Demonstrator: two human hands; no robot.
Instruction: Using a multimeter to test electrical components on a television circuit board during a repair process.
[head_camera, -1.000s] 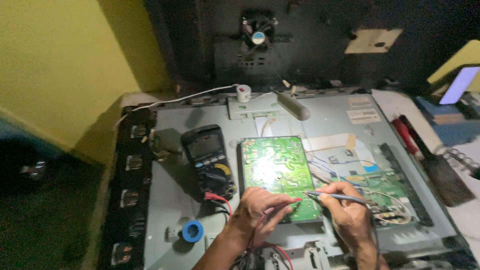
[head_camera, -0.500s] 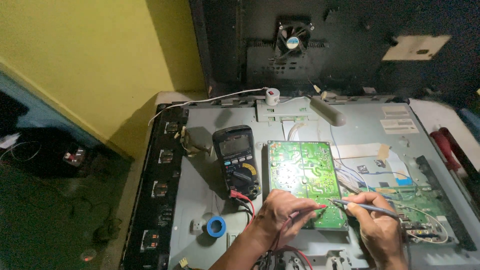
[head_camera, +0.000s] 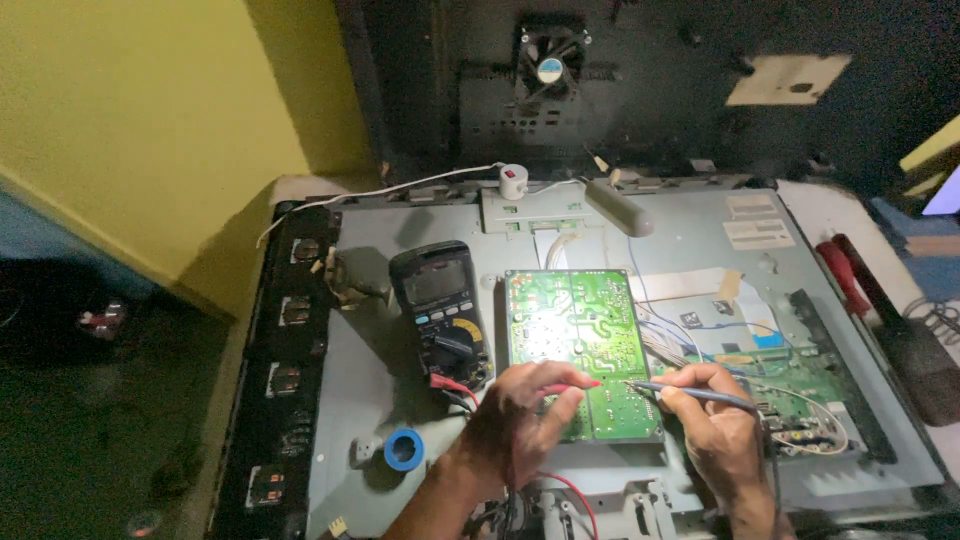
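Opened grey panel back on the table, green circuit board mid-panel. View nearer than before; probes unmoved. Left hand pinching red probe, right hand gripping grey probe (tips on the board's lower edge). Multimeter just left.

Bare panel left of the multimeter lies open; blue tape roll intrudes.

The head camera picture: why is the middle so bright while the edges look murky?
In the head view, light falls on the green circuit board and both hands, left hand, right hand; the floor at left and the black panel behind sink into shadow, and fine detail is soft.
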